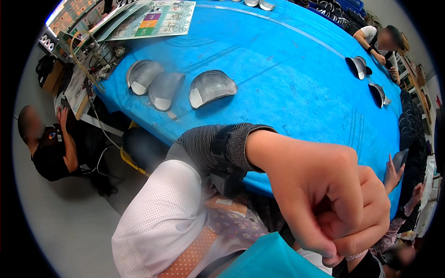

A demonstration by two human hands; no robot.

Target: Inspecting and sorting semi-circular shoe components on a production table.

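A hand (333, 204) is raised close to the camera, clenched in a fist and holding nothing visible; which hand it is cannot be told. Far and left of it, three grey curved pieces (211, 86) lie well apart on the blue surface (296, 83), long axes running roughly left-right, pale edges nearest.

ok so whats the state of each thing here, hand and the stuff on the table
left hand: raised close to the camera, fingers curled into a fist, nothing seen in it
right hand: not in view
three grey curved pieces: lying side by side on the table, untouched
blue table cover: spread flat, slightly creased
printed sheet: lying flat at the far corner
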